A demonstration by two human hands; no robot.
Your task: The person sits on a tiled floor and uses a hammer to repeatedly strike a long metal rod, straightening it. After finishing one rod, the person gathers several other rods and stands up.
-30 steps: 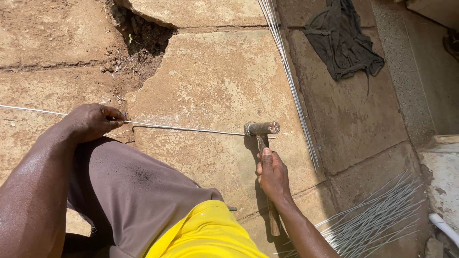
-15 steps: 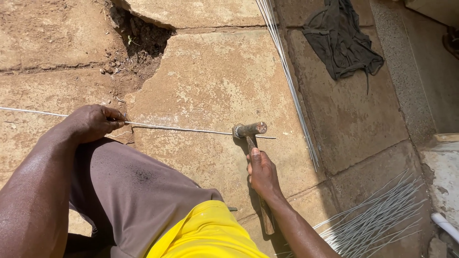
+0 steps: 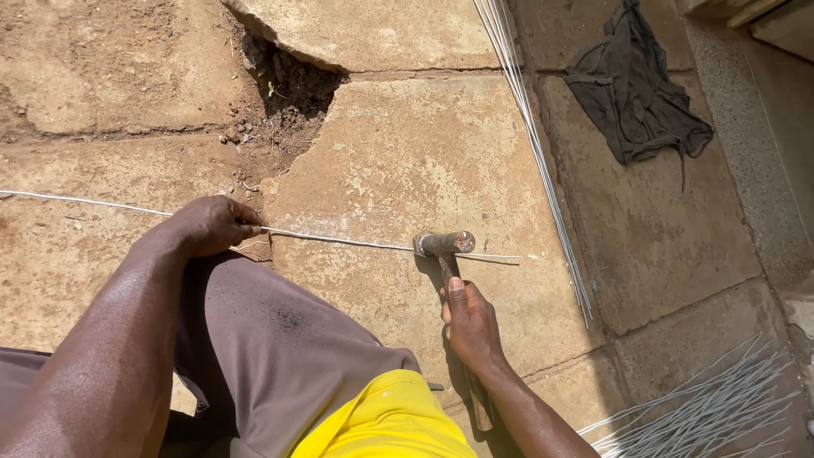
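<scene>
My left hand pins a thin wire flat on the stone slab, grip clenched on it. My right hand grasps a hammer, its head resting on the wire right of my left hand.

Hammer head now further left along the wire, down on it

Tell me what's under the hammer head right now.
The hammer head sits on the thin metal wire, which lies across a stone slab. The right hand grips the handle; the left hand pins the wire. The wire right beneath the head is covered.
</scene>
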